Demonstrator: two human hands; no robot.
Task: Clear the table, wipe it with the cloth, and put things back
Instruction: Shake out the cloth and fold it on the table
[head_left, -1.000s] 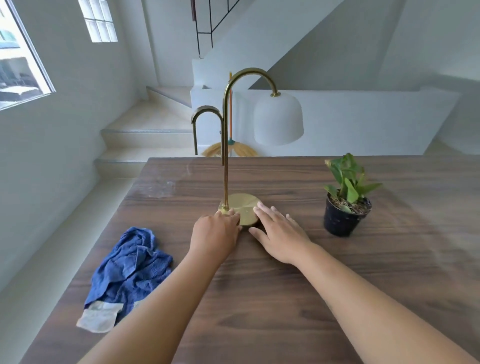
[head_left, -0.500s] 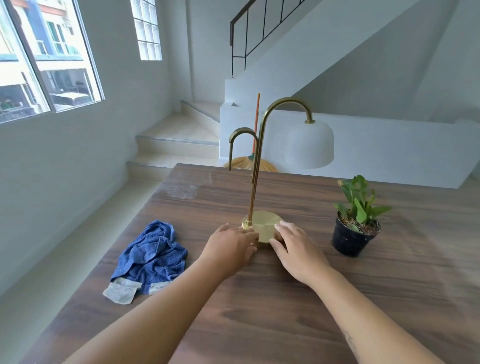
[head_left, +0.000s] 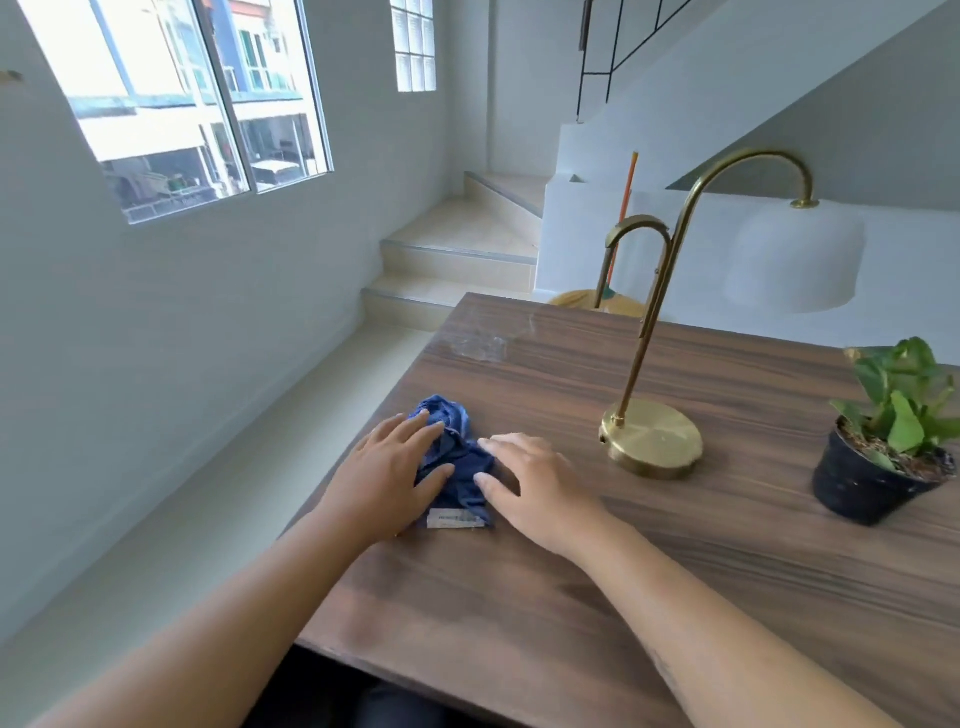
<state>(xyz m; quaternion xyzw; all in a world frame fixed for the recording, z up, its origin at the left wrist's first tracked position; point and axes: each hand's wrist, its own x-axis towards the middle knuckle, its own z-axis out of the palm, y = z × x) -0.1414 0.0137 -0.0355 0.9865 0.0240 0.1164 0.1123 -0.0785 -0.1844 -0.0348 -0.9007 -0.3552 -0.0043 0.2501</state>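
The left grip (head_left: 384, 478) and right grip (head_left: 540, 488) rest released, fingers straight, on the crumpled blue cloth (head_left: 457, 457). A brass lamp (head_left: 652, 439) and potted plant (head_left: 883, 457) stand on the desk (head_left: 519, 597).

Wooden table (head_left: 597, 597) — cloth (head_left: 457, 457), lamp (head_left: 652, 441), potted plant (head_left: 883, 457).

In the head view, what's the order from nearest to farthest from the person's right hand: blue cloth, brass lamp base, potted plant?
1. The blue cloth: touching the right hand, on its left.
2. The lamp base: to its right, a little farther back.
3. The potted plant: far right, beyond the lamp base.
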